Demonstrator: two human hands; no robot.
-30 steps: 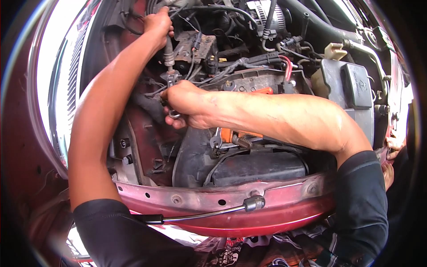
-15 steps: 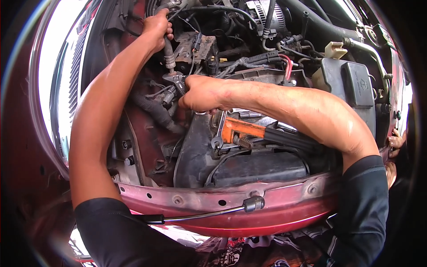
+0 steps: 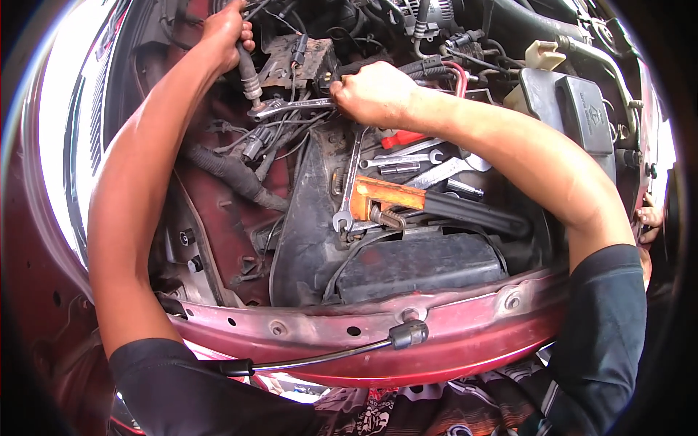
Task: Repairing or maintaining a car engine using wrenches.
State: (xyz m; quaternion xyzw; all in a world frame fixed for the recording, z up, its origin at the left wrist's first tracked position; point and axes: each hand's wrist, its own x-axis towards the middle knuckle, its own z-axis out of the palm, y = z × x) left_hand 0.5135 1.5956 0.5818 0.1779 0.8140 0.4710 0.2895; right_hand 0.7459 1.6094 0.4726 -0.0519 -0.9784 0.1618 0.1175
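Firmly held at two points: left hand (image 3: pixel 229 33) wrapped around a dark hose (image 3: pixel 249 73), right fist (image 3: pixel 374 94) closed on an adjustable wrench (image 3: pixel 302 105).

The wrench head sits at the hose's lower end (whether its jaws are fully seated, I cannot tell), so good handling means snugging them square, pulling smoothly and steadying the hose without twisting it. Beyond the handle, the rusty bracket (image 3: pixel 309 62) crowds it; toward the person there looks to be more room, though loose tools lie near the right fist: a combination wrench (image 3: pixel 351 178), an orange pipe wrench (image 3: pixel 392 195) and a red-handled tool (image 3: pixel 401 138). Farther out, the red front panel (image 3: pixel 436 304) edges the bay beneath both arms.
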